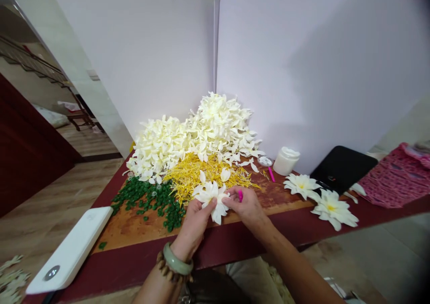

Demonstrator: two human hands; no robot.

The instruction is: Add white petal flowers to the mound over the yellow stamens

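A white artificial flower (215, 195) is held over the table's front part, its petals spread out. My left hand (195, 221) has its thumb on the flower's middle and the fingers underneath. At the right side of the flower, my right hand (248, 210) pinches a petal between thumb and forefinger. A bright pink stick (240, 196) pokes out of that same hand; most of it is hidden. Just beyond the hands lie a heap of yellow stamens (201, 171) and a tall pile of white petal pieces (215, 124). Small green parts (148, 198) are scattered to the left.
A white jar (286, 161), a small dish (265, 161) and a pink pen-like stick (271, 174) stand or lie behind my right hand. Two finished-looking flowers (332, 209) rest near a black device (342, 167) and pink openwork cloth (396, 178). A white device (72, 248) juts over the left edge.
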